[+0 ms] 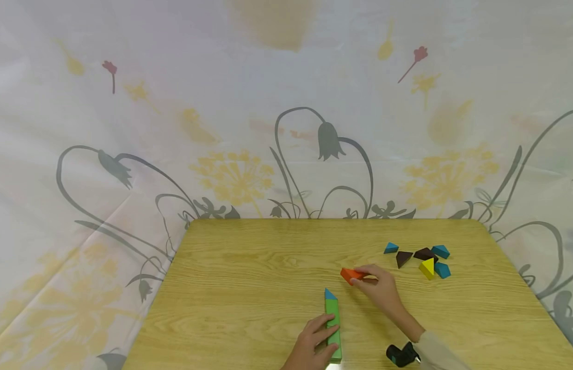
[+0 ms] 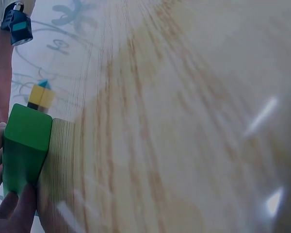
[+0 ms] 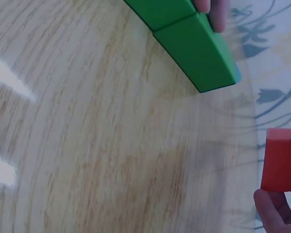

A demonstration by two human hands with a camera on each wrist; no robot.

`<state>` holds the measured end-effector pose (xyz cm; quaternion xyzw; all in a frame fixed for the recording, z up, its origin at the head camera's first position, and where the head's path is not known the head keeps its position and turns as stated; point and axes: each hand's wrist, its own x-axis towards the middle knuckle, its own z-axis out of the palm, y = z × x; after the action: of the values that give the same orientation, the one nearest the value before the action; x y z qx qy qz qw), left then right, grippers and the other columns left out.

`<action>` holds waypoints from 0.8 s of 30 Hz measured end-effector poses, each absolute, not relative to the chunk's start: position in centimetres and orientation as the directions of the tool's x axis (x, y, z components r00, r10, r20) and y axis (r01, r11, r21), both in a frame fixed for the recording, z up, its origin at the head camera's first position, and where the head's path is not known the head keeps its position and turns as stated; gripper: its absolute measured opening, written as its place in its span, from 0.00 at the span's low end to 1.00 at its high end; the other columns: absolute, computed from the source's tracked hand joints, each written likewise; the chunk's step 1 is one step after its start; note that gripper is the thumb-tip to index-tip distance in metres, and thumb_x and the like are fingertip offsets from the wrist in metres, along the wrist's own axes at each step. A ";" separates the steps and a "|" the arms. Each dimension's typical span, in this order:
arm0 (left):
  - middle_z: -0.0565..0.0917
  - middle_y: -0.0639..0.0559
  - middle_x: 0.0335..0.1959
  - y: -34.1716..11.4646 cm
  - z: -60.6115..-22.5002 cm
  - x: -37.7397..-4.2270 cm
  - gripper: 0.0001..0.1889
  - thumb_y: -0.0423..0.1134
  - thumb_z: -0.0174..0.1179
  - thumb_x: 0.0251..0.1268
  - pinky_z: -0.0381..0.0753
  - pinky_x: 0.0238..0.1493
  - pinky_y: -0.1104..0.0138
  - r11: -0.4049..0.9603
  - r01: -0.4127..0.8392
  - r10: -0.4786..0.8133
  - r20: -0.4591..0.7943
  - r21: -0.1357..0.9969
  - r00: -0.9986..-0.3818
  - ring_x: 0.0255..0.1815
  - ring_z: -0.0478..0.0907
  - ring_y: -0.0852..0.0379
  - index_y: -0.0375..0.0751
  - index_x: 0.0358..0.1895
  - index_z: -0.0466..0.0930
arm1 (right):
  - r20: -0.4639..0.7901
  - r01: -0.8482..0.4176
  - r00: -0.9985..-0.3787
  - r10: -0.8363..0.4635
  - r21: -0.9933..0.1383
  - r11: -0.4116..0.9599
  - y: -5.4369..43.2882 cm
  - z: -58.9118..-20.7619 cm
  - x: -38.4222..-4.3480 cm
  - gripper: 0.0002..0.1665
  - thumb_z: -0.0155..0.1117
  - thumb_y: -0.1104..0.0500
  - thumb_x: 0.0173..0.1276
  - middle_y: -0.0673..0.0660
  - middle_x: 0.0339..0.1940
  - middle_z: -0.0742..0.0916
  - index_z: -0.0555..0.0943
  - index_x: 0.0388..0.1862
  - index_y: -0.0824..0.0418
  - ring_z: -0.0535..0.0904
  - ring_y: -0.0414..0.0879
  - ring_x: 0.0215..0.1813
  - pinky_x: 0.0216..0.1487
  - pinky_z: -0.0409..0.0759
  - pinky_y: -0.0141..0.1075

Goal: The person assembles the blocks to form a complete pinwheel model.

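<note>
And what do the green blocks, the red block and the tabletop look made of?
Green blocks: probably painted wood, maybe plastic; smooth, evenly coloured, flat faces.
Red block: likely the same; flat, even colour.
Tabletop: wood or wood-look laminate, glossy; grain shows, and bright reflections in the wrist views.

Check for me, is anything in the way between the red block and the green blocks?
Nothing visible: only table shows between the red block in the right hand and the green blocks. The left hand rests on the green blocks, though.
</note>
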<state>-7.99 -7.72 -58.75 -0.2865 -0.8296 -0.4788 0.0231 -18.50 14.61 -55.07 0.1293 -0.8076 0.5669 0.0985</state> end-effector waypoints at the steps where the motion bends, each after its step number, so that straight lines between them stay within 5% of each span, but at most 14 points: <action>1: 0.69 0.49 0.66 -7.7 -58.8 -8.0 0.21 0.44 0.54 0.70 0.72 0.59 0.59 0.378 0.496 0.453 0.311 0.782 -0.836 0.66 0.65 0.49 0.36 0.60 0.75 | 0.298 -0.316 -0.949 -0.106 -0.891 0.325 14.4 -55.1 -18.4 0.17 0.73 0.65 0.55 0.62 0.41 0.84 0.83 0.44 0.69 0.81 0.57 0.42 0.38 0.82 0.29; 13: 0.70 0.46 0.65 -7.6 -59.0 -8.1 0.20 0.43 0.54 0.70 0.73 0.58 0.58 0.378 0.545 0.458 0.361 0.748 -0.813 0.64 0.67 0.47 0.35 0.59 0.76 | 0.226 -0.276 -0.957 -0.180 -0.901 0.334 12.4 -52.5 -16.8 0.16 0.71 0.71 0.55 0.68 0.42 0.83 0.82 0.43 0.74 0.79 0.64 0.42 0.38 0.82 0.32; 24: 0.71 0.46 0.64 -7.6 -59.4 -8.3 0.19 0.41 0.55 0.70 0.75 0.56 0.58 0.388 0.585 0.458 0.402 0.712 -0.793 0.63 0.68 0.48 0.35 0.58 0.77 | 0.243 -0.310 -0.938 -0.246 -0.907 0.287 12.1 -56.1 -17.7 0.15 0.70 0.68 0.57 0.64 0.42 0.84 0.82 0.44 0.71 0.81 0.57 0.42 0.40 0.82 0.35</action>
<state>-8.32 -7.59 -59.41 -0.3140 -0.8302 -0.4553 0.0696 -17.71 12.08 -56.12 0.1732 -0.8017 0.5714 0.0279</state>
